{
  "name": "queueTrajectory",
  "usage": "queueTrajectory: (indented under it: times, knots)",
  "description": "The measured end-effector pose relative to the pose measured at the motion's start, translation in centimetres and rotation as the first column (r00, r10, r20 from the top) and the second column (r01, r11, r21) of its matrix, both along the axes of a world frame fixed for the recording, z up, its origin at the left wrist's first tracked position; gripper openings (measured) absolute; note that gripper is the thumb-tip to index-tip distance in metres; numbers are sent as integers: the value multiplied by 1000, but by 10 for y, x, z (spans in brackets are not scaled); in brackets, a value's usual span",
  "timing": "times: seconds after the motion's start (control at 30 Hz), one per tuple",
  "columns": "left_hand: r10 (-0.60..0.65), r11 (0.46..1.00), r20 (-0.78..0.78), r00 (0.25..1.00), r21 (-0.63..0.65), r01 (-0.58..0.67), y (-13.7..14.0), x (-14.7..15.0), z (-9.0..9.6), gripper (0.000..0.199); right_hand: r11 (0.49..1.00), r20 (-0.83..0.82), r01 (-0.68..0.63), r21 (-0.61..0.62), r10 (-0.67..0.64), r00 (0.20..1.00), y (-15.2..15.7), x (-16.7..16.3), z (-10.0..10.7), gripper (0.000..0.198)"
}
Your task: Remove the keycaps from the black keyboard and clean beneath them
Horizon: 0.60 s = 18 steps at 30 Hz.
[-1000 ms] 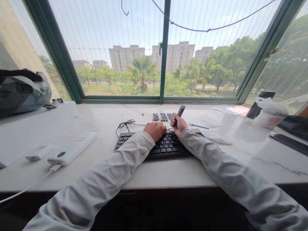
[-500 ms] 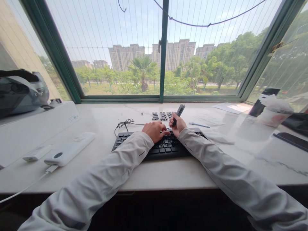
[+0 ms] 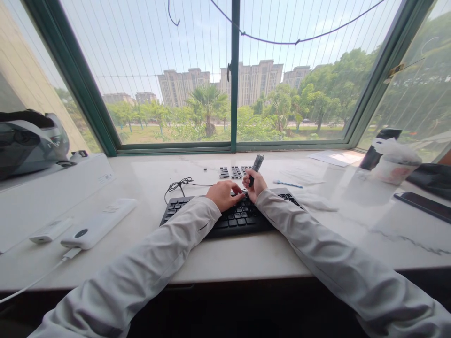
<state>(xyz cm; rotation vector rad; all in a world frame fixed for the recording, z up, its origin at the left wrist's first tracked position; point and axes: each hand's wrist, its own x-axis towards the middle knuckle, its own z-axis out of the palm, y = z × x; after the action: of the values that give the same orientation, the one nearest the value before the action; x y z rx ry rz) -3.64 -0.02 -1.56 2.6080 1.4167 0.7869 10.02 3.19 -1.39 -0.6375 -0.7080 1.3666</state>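
Observation:
A black keyboard [image 3: 232, 224] lies on the white counter, some of its keys hidden under my hands and sleeves. My left hand [image 3: 226, 195] is over its upper middle, with thumb and forefinger drawn together near the keys. Anything between those fingertips is too small to make out. Close beside it, my right hand [image 3: 256, 184] is wrapped round a thick black pen-like tool [image 3: 258, 163], whose top slants up and away. The tool's lower end is hidden by my fingers. Several loose keycaps [image 3: 224, 172] sit in small groups behind the keyboard, partly covered by my right hand.
A coiled black cable [image 3: 179, 184] lies behind the keyboard's left side. On the right are a blue thin stick [image 3: 288, 184], a plastic-wrapped cup [image 3: 396, 166] and a phone [image 3: 423, 206]. At left are a white power bank [image 3: 100, 223] and a white box [image 3: 52, 195].
The whole view has shifted slightly. My left thumb and forefinger have come closer together beside the right hand, which keeps its hold on the black tool.

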Motion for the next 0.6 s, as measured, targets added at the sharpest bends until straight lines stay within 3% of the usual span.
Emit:
queueTrajectory:
  times: [0.2,0.47,0.6]
  knots:
    - [-89,995,-2,996,-34,89,6,-6,1,26,999,2,-51,20,51,999,-2,0,2,23]
    - [-93,994,28,995,-46,94,9,-9,1,21,996,29,-36,82,33,999,-7,-4,0,28]
    - [-105,989,60,993,-98,110,13,-11,0,21,999,-3,-4,55,4,1000,-4,-3,0,31]
